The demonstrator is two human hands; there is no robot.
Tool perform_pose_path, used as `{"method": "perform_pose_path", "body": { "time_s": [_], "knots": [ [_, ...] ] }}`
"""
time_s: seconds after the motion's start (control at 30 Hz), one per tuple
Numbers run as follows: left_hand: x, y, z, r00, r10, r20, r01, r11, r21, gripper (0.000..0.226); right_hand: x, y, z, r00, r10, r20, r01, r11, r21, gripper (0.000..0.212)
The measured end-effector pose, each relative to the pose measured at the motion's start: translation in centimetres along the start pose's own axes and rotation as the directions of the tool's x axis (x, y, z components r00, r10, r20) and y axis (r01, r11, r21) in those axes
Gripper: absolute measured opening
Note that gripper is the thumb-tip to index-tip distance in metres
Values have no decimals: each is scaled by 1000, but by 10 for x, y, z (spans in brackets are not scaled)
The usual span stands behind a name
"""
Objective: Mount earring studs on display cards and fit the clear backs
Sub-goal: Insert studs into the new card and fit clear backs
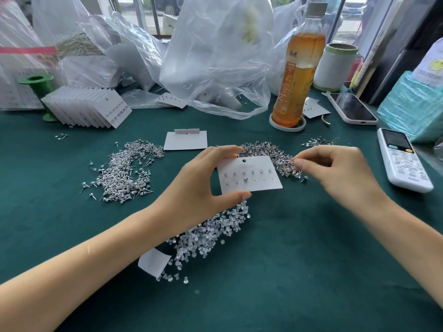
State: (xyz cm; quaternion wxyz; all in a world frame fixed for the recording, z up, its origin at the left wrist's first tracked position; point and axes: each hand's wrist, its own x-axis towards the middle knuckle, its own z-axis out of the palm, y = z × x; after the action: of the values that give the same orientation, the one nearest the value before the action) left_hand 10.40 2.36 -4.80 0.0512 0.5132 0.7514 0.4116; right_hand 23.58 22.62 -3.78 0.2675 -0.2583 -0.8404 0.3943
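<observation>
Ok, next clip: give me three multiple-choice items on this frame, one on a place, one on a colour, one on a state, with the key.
1. Where is the pile of clear backs?
A. Below the held card
B. Beside the bottle
C. On the phone

2. What colour is the table cover?
A. Red
B. Dark green
C. White

3. What is the left hand doing?
A. Resting flat
B. Gripping the bottle
C. Holding the display card

Key: 1 A, the backs lie just under the display card. 2 B, the cloth is dark green throughout. 3 C, thumb and fingers pinch the card's edges while the right hand picks at the stud pile.
</observation>
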Motion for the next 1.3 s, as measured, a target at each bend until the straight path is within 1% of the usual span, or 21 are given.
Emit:
{"method": "perform_pose_path", "body": {
  "time_s": [0.07, 0.13, 0.27, 0.37, 0.4, 0.47, 0.5, 0.53, 0.63, 0.97, 1.03, 1.1, 1.13, 1.23, 1.3],
  "knots": [
    [0, 0, 1, 1000, 6, 0, -6, 1000, -5, 66, 4, 3, -5, 999, 21, -42, -19, 999, 45, 20],
    [0, 0, 1, 1000, 7, 0, -7, 1000, -15, 64, 5, 5, -6, 997, 70, -30, -66, 989, 131, 19],
    [0, 1, 2, 1000, 4, 8, -4, 1000, -17, 63, 2, -1, 0, 987, 115, 112, -142, 950, 280, 14],
    [0, 1, 3, 1000, -4, 8, 4, 1000, -26, 64, -8, -16, 5, 968, 81, 239, -169, 912, 375, 2],
    [0, 1, 3, 1000, -6, 6, 6, 1000, -29, 65, -13, -21, 7, 962, 58, 268, -163, 906, 390, 7],
    [0, 0, 3, 1000, -6, -3, 6, 999, -36, 66, -20, -27, 12, 953, 29, 301, -147, 915, 376, 20],
    [0, 0, 3, 1000, -7, -7, 6, 999, -42, 66, -23, -29, 15, 951, 30, 307, -144, 924, 354, 22],
    [0, 0, 3, 1000, -7, -9, 6, 999, -48, 66, -25, -29, 16, 949, 31, 313, -140, 933, 332, 21],
    [0, 1, 4, 1000, -3, -13, 3, 998, -58, 68, -27, -27, 19, 951, 37, 308, -133, 946, 297, 2],
    [-2, 5, 5, 1000, -23, -12, 22, 997, -80, 70, -29, -25, 23, 940, 74, 333, -178, 939, 294, 4],
    [-2, 6, 5, 1000, -23, -15, 21, 997, -80, 70, -31, -27, 24, 950, 41, 310, -142, 939, 313, 3],
    [-2, 6, 4, 1000, -22, -19, 20, 997, -78, 69, -33, -27, 26, 963, -6, 269, -91, 933, 348, 13],
    [-2, 7, 3, 1000, -21, -22, 20, 997, -78, 69, -33, -27, 27, 965, -15, 262, -89, 921, 380, 20],
    [-2, 7, 3, 999, -15, -37, 12, 997, -78, 68, -32, -27, 28, 951, 32, 307, -178, 869, 461, 38],
    [-2, 8, 2, 999, -13, -43, 10, 997, -77, 69, -31, -28, 28, 940, 66, 334, -220, 865, 450, 46]
  ]
}}
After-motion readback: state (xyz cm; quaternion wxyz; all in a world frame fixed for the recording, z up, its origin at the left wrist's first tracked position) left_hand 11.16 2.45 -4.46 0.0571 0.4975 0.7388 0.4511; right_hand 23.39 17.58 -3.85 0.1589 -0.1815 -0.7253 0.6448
